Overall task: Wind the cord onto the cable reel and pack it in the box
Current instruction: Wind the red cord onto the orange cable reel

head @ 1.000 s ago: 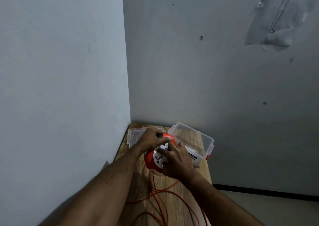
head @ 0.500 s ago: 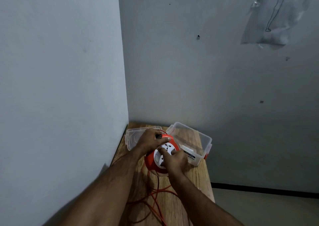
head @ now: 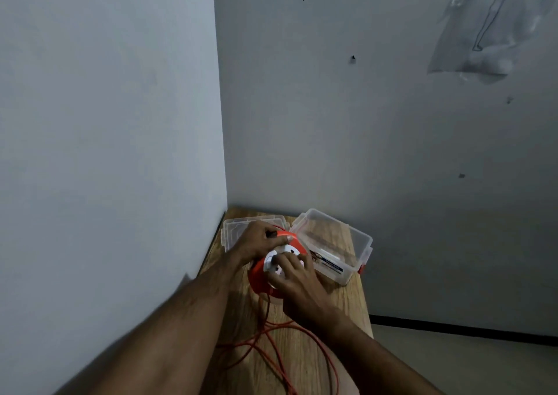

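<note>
An orange cable reel [head: 257, 275] with a white socket face [head: 288, 250] stands tilted on the wooden table [head: 347, 304]. My left hand [head: 256, 240] grips its upper rim, fingers curled over the edge. My right hand [head: 294, 283] lies on the white face, fingertips pressed into it. Loose orange cord [head: 273, 346] runs from under the reel in loops toward the near table edge. The clear plastic box [head: 356, 237] with red latches stands open just right of the reel.
The box's clear lid [head: 234, 228] lies flat behind my left hand, by the left wall. Walls close the table in on the left and behind. The table's right edge drops to the floor [head: 468, 361].
My right hand has shifted round on the reel's white face, from the lower right edge up onto it. The cord loops on the table have moved. My left hand stays on the rim.
</note>
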Demonstrator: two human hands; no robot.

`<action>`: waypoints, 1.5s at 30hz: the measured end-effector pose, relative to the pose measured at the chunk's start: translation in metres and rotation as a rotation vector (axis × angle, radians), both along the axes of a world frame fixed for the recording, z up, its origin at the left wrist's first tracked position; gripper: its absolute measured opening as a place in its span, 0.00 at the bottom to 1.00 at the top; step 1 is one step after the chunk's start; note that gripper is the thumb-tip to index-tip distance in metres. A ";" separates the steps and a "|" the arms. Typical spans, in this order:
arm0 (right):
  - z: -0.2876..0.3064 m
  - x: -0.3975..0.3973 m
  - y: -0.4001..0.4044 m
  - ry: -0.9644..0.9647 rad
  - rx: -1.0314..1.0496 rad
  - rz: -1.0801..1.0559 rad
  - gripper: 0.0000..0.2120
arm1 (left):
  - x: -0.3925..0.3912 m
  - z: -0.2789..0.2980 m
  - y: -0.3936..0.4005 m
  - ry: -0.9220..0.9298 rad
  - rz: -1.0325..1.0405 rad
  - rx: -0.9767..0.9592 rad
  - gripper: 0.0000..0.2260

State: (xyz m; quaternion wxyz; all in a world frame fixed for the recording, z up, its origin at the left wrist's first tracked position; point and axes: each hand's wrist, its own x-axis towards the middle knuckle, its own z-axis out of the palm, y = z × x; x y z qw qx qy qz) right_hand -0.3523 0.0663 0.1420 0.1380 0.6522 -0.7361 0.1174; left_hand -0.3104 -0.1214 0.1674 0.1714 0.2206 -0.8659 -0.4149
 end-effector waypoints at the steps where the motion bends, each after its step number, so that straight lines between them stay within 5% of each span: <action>1: 0.000 -0.001 0.003 0.038 0.053 0.036 0.32 | 0.001 -0.001 0.000 -0.012 -0.010 0.003 0.15; 8: 0.013 -0.005 0.013 0.219 0.057 0.113 0.24 | 0.006 -0.005 0.006 -0.107 -0.120 -0.012 0.10; 16: 0.008 -0.008 0.006 0.013 0.099 -0.050 0.33 | 0.003 -0.009 0.008 -0.120 -0.103 -0.008 0.16; 20: 0.010 -0.001 0.003 -0.141 0.050 -0.091 0.29 | 0.004 -0.012 0.011 -0.117 -0.089 -0.021 0.12; 29: -0.006 0.018 -0.014 -0.899 -0.410 -0.635 0.30 | 0.007 -0.014 0.012 -0.043 0.029 0.056 0.17; 34: -0.006 0.028 -0.030 -1.384 -0.464 -0.887 0.20 | 0.010 -0.018 0.010 -0.060 0.001 0.036 0.20; 38: -0.010 0.033 -0.036 -1.799 -0.567 -1.007 0.26 | 0.014 -0.020 0.010 -0.058 -0.012 0.035 0.17; 40: -0.008 0.038 -0.034 -1.684 -0.566 -0.957 0.20 | 0.016 -0.021 0.008 -0.061 -0.013 0.044 0.14; 45: -0.005 0.040 -0.009 -0.460 -0.333 -0.318 0.13 | 0.024 -0.024 0.001 -0.045 0.004 0.101 0.11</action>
